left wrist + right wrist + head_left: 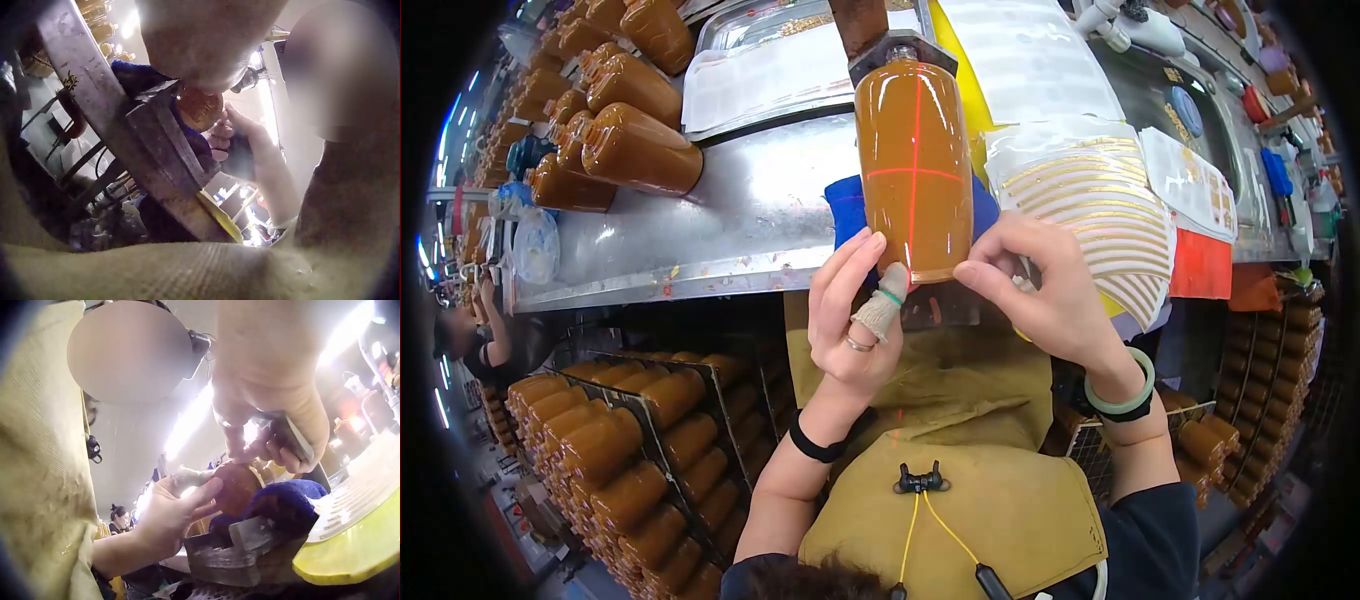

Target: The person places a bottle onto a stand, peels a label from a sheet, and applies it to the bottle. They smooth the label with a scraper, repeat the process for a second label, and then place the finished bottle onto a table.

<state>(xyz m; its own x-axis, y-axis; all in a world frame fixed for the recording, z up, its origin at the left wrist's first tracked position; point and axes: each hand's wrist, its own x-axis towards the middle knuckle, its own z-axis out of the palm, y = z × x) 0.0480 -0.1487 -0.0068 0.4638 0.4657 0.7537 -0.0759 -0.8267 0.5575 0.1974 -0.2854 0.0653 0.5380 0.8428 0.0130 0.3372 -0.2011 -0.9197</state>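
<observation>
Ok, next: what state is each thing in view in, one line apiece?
Brown bottle: lying on its side, glossy
Red laser lines: lit, crossing on the bottle
Left hand: fingers extended against the bottle
Right hand: fingers bent at the base's edge; pinch unclear
Finger cover: worn on the left hand
Gold-striped sheet: spread flat
Racked bottles: lying stacked

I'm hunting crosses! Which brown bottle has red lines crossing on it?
The bottle nearest the left hand and right hand; no such cross shows on the other bottles.
</observation>
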